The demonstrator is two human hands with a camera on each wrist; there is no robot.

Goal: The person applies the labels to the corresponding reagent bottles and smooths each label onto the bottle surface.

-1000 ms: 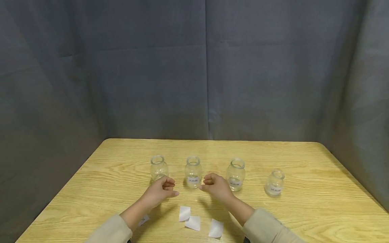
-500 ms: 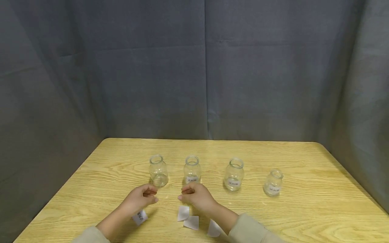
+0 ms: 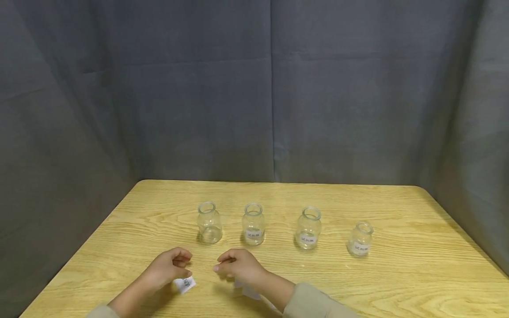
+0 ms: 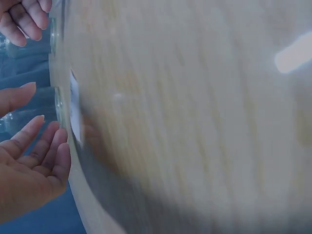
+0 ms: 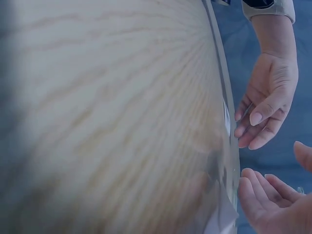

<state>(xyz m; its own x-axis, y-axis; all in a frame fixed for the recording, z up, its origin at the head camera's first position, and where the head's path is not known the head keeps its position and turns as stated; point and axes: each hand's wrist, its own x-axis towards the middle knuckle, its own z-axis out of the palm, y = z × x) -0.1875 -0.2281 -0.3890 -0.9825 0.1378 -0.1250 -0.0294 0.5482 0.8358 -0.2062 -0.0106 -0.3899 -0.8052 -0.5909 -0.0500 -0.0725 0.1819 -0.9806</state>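
My left hand (image 3: 165,267) hovers over the near left of the table, fingers loosely bent and nothing between them. Just below its thumb lies a white label (image 3: 185,285) with dark printing. To the right is my right hand (image 3: 241,266), also loosely bent and holding nothing. Under it white paper slips (image 3: 251,292) show in part, the rest hidden by the hand and forearm. In the left wrist view the gap between the left thumb and fingers (image 4: 56,161) is plain. The right wrist view shows the right hand (image 5: 278,204) with its fingers apart from the thumb.
Glass jars stand in a row beyond the hands. The leftmost jar (image 3: 209,224) bears no label; the second jar (image 3: 253,225), third jar (image 3: 308,229) and small rightmost jar (image 3: 360,240) carry printed labels. Grey cloth (image 3: 199,97) surrounds the wooden table (image 3: 417,274).
Both hands have come back from the jars toward the near left, the right hand moving in front of the paper slips. The printed label by the left hand has come partly into view.
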